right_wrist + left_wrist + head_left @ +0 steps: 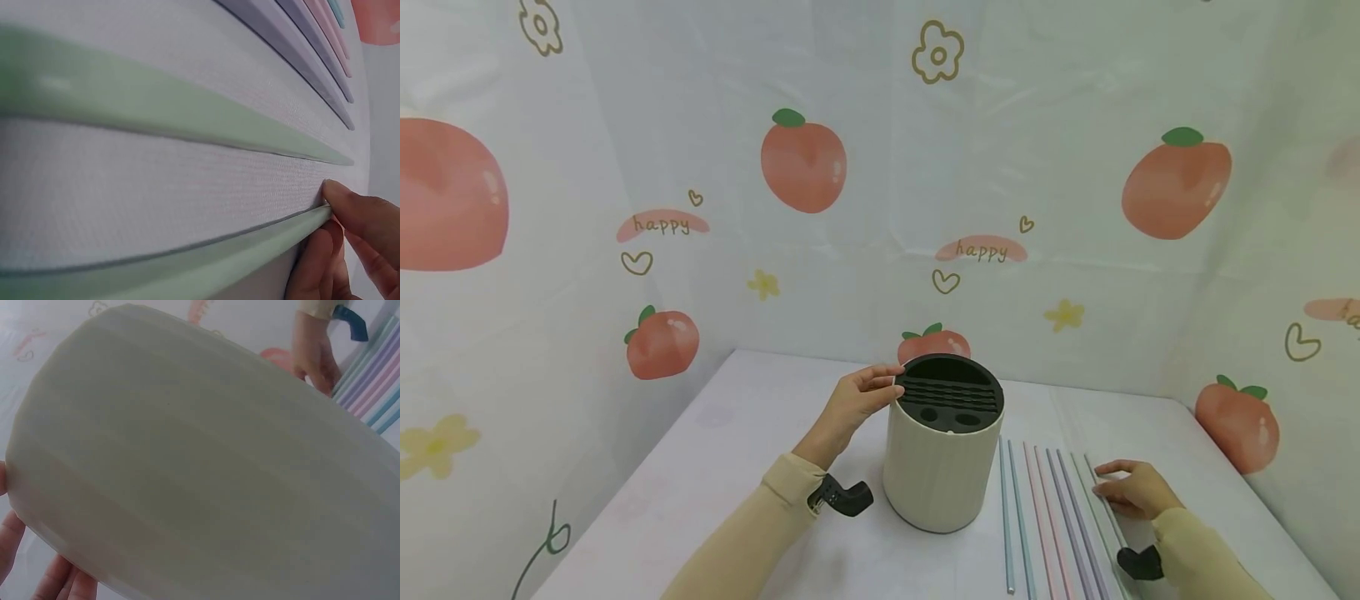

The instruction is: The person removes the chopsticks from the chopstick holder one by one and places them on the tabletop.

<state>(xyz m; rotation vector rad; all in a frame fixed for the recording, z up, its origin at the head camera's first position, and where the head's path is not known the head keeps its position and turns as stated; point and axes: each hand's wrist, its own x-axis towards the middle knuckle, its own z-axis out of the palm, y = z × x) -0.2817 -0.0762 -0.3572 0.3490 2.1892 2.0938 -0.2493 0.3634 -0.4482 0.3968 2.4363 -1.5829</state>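
A cream utensil holder stands upright, topped by a black lid with slots, two round holes and one larger opening. My left hand touches the left of its upper rim, its fairly straight fingers lying along the edge. To the right, my right hand pinches the far end of the outermost green chopstick between thumb and fingers. A second green chopstick lies beside it on the table.
Purple chopsticks, pink chopsticks and blue chopsticks lie side by side between the holder and my right hand. A white table bears everything. A fruit-printed curtain closes off the back and sides.
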